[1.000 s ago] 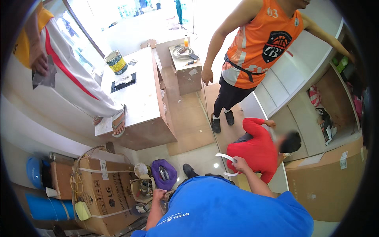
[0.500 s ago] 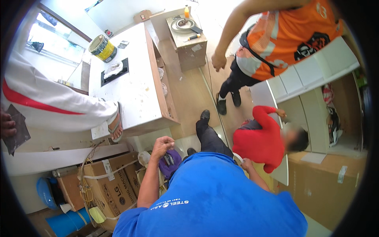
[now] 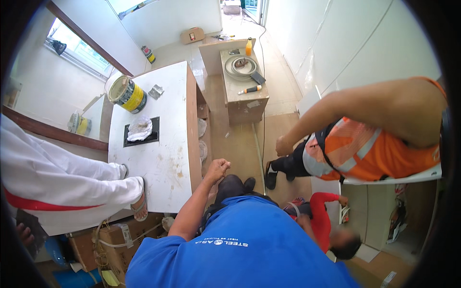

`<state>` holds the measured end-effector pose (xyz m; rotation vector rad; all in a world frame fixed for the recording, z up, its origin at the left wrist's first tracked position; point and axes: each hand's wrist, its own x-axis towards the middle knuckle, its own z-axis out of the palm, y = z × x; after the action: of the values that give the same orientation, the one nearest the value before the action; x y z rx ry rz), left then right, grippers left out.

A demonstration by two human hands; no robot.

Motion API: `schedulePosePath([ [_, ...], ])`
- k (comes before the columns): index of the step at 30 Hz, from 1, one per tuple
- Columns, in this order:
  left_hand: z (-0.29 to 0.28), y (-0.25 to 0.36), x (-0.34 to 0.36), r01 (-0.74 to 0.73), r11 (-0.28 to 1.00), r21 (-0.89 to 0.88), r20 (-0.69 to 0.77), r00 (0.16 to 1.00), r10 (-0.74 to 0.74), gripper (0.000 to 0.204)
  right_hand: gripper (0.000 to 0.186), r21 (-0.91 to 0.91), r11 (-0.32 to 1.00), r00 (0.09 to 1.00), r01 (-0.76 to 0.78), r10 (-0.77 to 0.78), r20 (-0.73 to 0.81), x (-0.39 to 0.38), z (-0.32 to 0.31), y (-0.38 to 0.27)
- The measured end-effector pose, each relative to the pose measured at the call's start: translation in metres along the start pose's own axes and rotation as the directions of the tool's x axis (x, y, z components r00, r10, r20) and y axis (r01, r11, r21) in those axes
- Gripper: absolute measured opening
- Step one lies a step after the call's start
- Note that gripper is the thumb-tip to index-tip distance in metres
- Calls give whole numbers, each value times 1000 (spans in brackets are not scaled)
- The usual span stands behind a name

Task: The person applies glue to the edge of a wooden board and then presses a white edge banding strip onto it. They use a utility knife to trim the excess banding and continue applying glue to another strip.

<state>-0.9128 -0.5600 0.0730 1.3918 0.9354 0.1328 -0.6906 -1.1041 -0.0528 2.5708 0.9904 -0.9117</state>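
My left hand (image 3: 219, 169) is raised just right of the white-topped cabinet (image 3: 170, 173), fingers pinched; whatever they may hold is too small to make out. My right hand (image 3: 303, 222) is lower, partly hidden beside my blue shirt, closed on a curved white strip (image 3: 293, 208). Close to it crouches a person in red (image 3: 321, 223). On the cabinet top sit a yellow-banded paint bucket (image 3: 133, 98), a crumpled white cloth (image 3: 140, 126) over a dark rectangular opening, and a metal scraper (image 3: 156, 92).
A person in white trousers (image 3: 72, 187) stands on the cabinet. At right, a person in orange (image 3: 365, 153) leans over. A low wooden unit (image 3: 242, 108) holds a coil, cutter and orange bottle. A cord runs along the floor; cardboard boxes (image 3: 125, 254) are stacked lower left.
I have moved forward, so the cabinet and low unit appear nearer. My left hand has risen and moved forward. The person in orange now bends lower, with an arm reaching down.
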Motion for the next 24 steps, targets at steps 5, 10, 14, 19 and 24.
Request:
schedulePosePath([
  [5, 8, 52, 92, 48, 995, -88, 86, 995, -40, 14, 35, 418, 890, 981, -182, 132, 144, 11, -69, -14],
  [10, 17, 99, 212, 88, 967, -239, 54, 996, -78, 14, 35, 443, 875, 975, -195, 125, 182, 94, -175, -52],
  [14, 10, 144, 337, 33, 935, -353, 80, 997, -5, 14, 36, 122, 992, 961, -7, -28, 276, 190, -288, -91],
  [19, -7, 212, 529, -45, 950, -308, 116, 990, 84, 30, 37, -688, -56, 630, 724, -352, 692, 293, -396, -133],
  [24, -7, 272, 725, -100, 994, -43, -190, 978, 90, 45, 34, -647, -52, 613, 761, -270, 743, 277, -407, -151],
])
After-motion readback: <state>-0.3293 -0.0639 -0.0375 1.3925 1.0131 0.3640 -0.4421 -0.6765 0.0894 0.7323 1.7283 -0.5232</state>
